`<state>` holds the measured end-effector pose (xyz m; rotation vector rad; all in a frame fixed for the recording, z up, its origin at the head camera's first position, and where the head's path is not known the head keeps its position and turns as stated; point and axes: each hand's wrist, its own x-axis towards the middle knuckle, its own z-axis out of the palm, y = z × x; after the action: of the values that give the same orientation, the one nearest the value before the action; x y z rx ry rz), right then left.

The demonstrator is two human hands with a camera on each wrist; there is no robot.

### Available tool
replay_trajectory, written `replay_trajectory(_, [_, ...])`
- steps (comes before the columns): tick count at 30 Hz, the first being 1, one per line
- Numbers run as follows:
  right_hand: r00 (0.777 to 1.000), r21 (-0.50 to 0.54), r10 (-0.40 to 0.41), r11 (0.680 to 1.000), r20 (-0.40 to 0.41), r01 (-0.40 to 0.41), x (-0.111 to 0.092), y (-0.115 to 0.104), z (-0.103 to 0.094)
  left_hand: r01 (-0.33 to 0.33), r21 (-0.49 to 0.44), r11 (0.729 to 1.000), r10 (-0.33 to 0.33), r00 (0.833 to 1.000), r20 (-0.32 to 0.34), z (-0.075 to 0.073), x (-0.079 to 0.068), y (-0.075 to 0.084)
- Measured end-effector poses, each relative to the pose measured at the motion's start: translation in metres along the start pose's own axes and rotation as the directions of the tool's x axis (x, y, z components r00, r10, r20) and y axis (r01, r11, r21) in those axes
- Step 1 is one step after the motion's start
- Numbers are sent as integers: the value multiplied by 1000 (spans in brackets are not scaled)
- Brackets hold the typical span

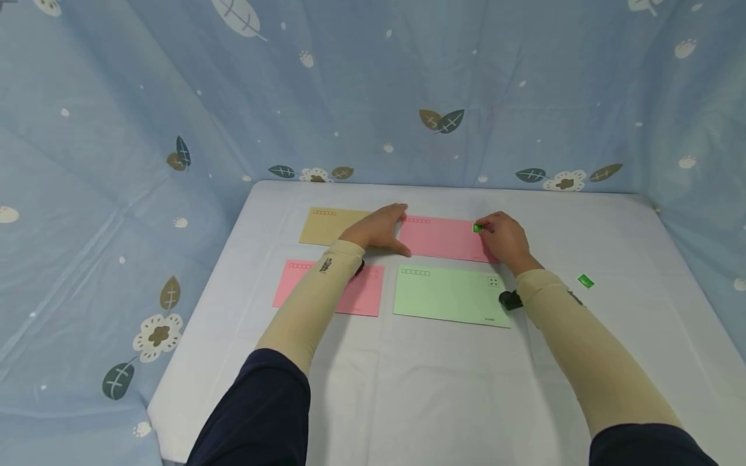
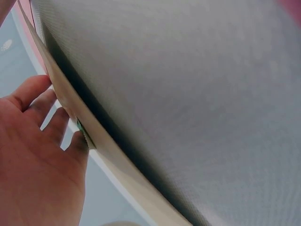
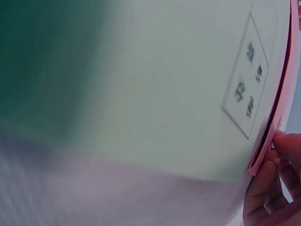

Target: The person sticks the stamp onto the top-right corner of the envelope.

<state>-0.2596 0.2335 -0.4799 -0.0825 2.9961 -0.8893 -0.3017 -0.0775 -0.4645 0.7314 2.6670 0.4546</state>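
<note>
Between the fingertips of my right hand (image 1: 506, 241) is a small green stamp (image 1: 477, 228), at the upper right corner of the far pink envelope (image 1: 440, 239). My left hand (image 1: 379, 228) lies with thumb and fingers spread at that envelope's left edge, over the right part of a tan envelope (image 1: 326, 225). In the left wrist view, a green perforated piece (image 2: 82, 128) shows on the tan envelope by the little finger. The right wrist view has the thumb and fingers at the pink envelope's corner (image 3: 256, 165).
A light green envelope (image 1: 451, 294) with a printed stamp box lies nearer, below the pink one. Left of it, another pink envelope (image 1: 297, 278) is partly covered by the left forearm. A second green stamp (image 1: 585, 281) lies on the white tabletop (image 1: 443, 388) at right.
</note>
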Motion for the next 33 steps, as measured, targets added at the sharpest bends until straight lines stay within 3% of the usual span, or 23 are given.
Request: replay_trajectory(33, [998, -21, 39, 999, 40, -38, 2, -4, -2, 0, -17, 1000, 0, 1000, -8, 0, 1, -2])
